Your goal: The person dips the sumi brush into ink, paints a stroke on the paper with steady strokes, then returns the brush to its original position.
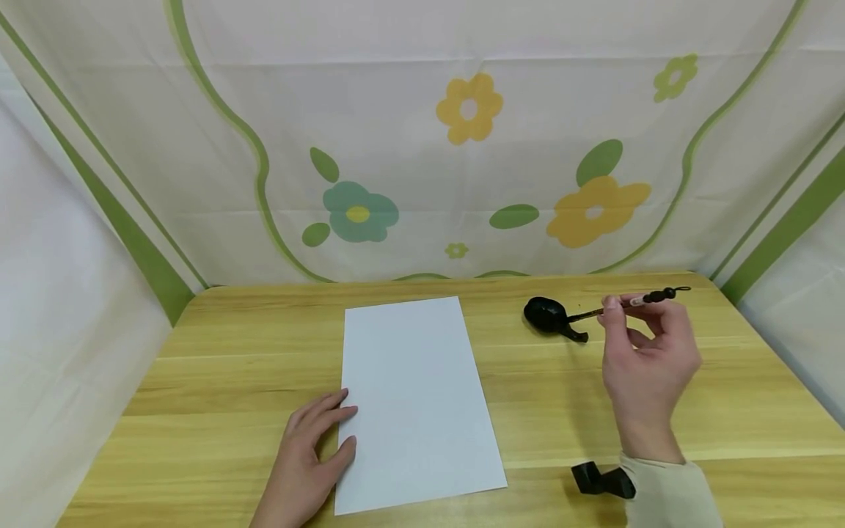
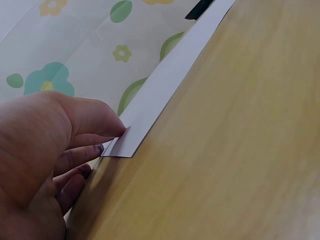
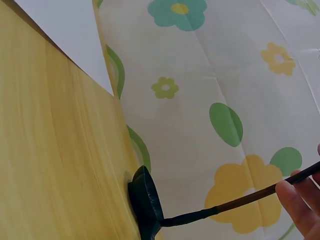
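Note:
A blank white sheet of paper (image 1: pixel 412 411) lies on the table. My left hand (image 1: pixel 305 451) rests at its left edge, thumb and fingertips touching the sheet; in the left wrist view the fingers (image 2: pixel 95 117) are loosely bent at a paper corner. Between thumb and fingers, my right hand (image 1: pixel 650 359) pinches a calligraphy brush (image 1: pixel 590 314) with a dark handle and a beaded loop end. The brush's black tip meets a small black ink dish (image 1: pixel 544 315) with a stubby spout or handle. In the right wrist view, the dish (image 3: pixel 145 200) shows its dark hollow.
A black blocky object (image 1: pixel 601 480) is beside the right sleeve (image 1: pixel 670 495), its kind unclear. Behind the wooden table (image 1: pixel 218 396) hangs a white cloth (image 1: pixel 409 147) printed with flowers; further cloth panels flank both sides.

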`<state>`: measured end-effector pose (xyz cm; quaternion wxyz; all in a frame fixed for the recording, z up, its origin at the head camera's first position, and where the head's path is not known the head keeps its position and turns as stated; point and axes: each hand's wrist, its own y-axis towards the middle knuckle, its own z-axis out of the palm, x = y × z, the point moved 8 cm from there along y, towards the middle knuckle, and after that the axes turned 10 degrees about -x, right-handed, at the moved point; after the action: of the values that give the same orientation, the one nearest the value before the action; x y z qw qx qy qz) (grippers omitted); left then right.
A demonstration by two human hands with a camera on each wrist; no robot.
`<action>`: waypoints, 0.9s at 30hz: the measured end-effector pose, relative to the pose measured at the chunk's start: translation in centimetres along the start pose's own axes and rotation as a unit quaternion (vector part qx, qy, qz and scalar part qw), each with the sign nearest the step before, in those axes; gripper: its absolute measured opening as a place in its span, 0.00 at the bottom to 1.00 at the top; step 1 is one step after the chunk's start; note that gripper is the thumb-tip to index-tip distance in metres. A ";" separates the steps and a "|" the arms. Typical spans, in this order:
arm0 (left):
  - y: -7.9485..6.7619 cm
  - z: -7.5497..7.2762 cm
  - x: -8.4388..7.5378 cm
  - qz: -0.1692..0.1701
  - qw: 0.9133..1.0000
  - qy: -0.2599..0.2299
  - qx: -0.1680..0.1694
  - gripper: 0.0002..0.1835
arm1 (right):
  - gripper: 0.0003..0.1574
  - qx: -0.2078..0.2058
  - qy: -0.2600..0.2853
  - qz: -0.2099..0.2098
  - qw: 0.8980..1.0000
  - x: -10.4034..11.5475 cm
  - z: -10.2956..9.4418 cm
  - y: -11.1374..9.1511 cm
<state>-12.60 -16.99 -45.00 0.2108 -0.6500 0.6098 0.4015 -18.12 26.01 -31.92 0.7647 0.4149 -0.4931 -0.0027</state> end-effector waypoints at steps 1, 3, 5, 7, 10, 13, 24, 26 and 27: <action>0.0 0.0 0.0 -0.001 1.000 0.000 0.000 0.22 | 0.17 0.000 -0.002 0.000 1.000 0.1 0.0 0.0; 0.0 0.0 0.1 -0.004 1.000 0.000 0.002 0.22 | 0.17 -0.004 -0.001 0.001 1.000 0.1 -0.1 0.0; 0.0 0.0 0.1 -0.008 1.000 0.000 0.005 0.22 | 0.18 -0.010 0.006 0.001 1.000 0.2 -0.2 0.1; 0.1 0.0 0.1 -0.012 1.000 0.001 0.008 0.22 | 0.19 -0.012 0.012 0.003 1.000 0.2 -0.2 0.1; 0.1 0.1 0.1 -0.014 1.000 0.000 0.010 0.22 | 0.18 -0.003 0.009 0.004 1.000 0.2 0.0 0.0; 0.0 0.0 0.1 -0.015 1.000 0.001 0.009 0.22 | 0.17 0.005 -0.005 0.008 1.000 0.2 0.1 0.0; 0.1 0.1 0.1 -0.006 1.000 0.000 0.006 0.21 | 0.21 0.001 0.004 0.005 1.000 -0.2 0.1 -0.1; 0.1 0.2 0.2 -0.010 1.000 -0.002 0.008 0.21 | 0.19 0.005 -0.013 0.008 1.000 -0.4 0.2 -0.1; 0.0 0.2 0.2 -0.011 1.000 -0.002 0.009 0.21 | 0.18 0.006 -0.021 0.010 1.000 -0.4 0.2 -0.2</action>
<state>-12.72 -16.94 -45.29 0.2223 -0.6539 0.6055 0.3955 -18.41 25.98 -32.33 0.7520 0.4142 -0.5128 -0.0008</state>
